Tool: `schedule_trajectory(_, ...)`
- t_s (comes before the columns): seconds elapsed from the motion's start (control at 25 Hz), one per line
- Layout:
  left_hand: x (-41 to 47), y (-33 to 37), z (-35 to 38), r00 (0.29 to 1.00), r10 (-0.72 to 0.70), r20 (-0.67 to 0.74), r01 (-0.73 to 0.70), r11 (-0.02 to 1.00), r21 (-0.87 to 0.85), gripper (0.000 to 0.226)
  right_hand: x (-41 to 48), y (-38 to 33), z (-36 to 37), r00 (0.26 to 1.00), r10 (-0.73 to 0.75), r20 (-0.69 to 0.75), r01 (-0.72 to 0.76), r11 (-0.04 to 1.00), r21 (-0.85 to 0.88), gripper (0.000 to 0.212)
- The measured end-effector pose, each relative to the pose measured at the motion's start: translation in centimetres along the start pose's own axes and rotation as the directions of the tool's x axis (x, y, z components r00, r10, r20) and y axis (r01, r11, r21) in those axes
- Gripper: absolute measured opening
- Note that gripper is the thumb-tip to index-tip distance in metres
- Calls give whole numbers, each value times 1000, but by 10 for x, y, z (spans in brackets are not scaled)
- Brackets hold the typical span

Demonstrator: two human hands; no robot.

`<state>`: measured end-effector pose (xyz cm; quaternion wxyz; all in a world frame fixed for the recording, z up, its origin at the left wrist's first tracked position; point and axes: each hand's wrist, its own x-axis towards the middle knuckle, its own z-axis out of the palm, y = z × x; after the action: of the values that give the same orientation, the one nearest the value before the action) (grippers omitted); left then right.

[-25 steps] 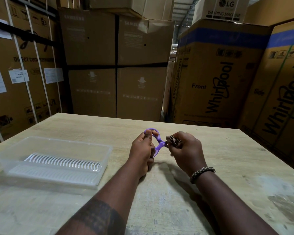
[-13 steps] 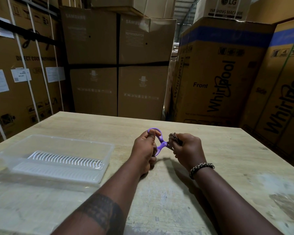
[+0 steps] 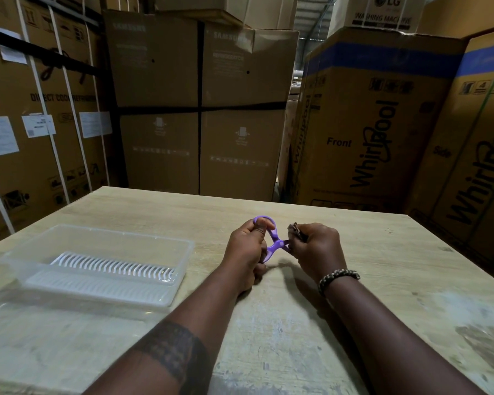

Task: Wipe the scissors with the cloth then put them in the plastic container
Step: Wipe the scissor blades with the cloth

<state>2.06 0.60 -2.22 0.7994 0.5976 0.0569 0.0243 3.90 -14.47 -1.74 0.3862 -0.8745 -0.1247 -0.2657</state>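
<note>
The head view looks down on a pale wooden table (image 3: 143,215) ringed by tall cardboard boxes (image 3: 200,109). At the left lies the clear plastic container (image 3: 26,252), open on top, with a white ribbed insert (image 3: 111,266) on its floor. Right of it, near the middle of the table, the left hand (image 3: 247,249) is curled around the purple handles of the scissors (image 3: 274,243), its thumb through the upper loop, holding them just above the table. Just beside it, the right hand (image 3: 317,249) is closed over the blade end, pinching a small dark cloth (image 3: 294,228) whose tip pokes out above the fingers; the blades themselves are hidden. A braided bracelet (image 3: 338,276) circles the right wrist.
</note>
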Motion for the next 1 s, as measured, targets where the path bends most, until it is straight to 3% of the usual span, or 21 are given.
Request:
schedule_trajectory(0.16, 0, 0, 0, 1000, -8, -2, 8, 1000, 26, 34, 1, 1, 1, 998, 56, 26, -58, 994, 94, 20)
schedule_trajectory(0.36, 2, 0, -1, 1000, -15, 4, 15, 1000, -6, 34, 0, -1, -2, 998, 55, 40, -58, 994, 89, 18)
schedule_trajectory(0.48, 2, -1, -1, 1000, -22, -2, 22, 1000, -8, 34, -2, -3, -1, 1000, 16, -2, -16, 1000, -8, 22)
schedule_trajectory(0.6, 5, -2, -3, 1000, -21, 0, 20, 999, -49, 34, -1, -2, -1, 999, 41, 24, -42, 997, 57, 13)
schedule_trajectory(0.72, 4, -2, -3, 1000, -21, -2, 21, 998, -58, 34, -1, -1, 0, 999, 30, -16, -31, 999, -19, 21)
schedule_trajectory(0.88, 4, 0, -4, 1000, -27, -8, 26, 998, -60, 34, 0, -2, 1, 999, 33, 31, -34, 998, 47, 14)
schedule_trajectory(1.0, 3, -1, -2, 999, -32, -5, 32, 997, -63, 33, 0, 0, 0, 998, 57, 4, -57, 998, -10, 19)
